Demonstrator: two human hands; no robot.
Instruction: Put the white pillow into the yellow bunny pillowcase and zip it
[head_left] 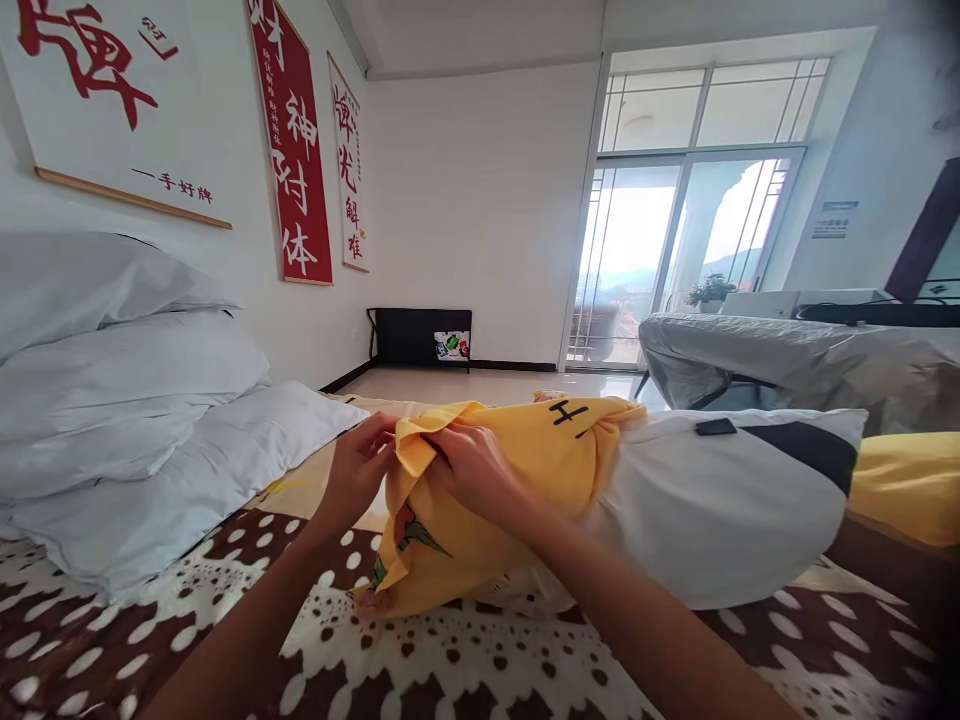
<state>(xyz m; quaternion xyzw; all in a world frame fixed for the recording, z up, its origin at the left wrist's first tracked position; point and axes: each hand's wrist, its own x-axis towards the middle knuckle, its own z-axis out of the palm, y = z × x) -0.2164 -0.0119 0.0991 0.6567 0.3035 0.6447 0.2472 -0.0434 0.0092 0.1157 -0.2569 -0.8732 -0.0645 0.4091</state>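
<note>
A yellow pillowcase [536, 465] with black lettering and a printed plant motif lies in front of me, bunched at its right end against a white pillow [697, 510] with dark patches. How far the pillow goes into the case is hidden. My left hand [360, 465] pinches the case's folded edge at the left end. Just beside it, my right hand [480, 470] grips the same edge, its fingertips tucked inside the fold. Both hands are closed on the cloth.
Several white pillows [127, 390] are stacked at the left. Below everything spreads a brown cover with white spots [420, 660]. More yellow fabric [911, 485] lies at the right. Behind stand a plastic-covered table [765, 350] and a black panel [409, 335] by the wall.
</note>
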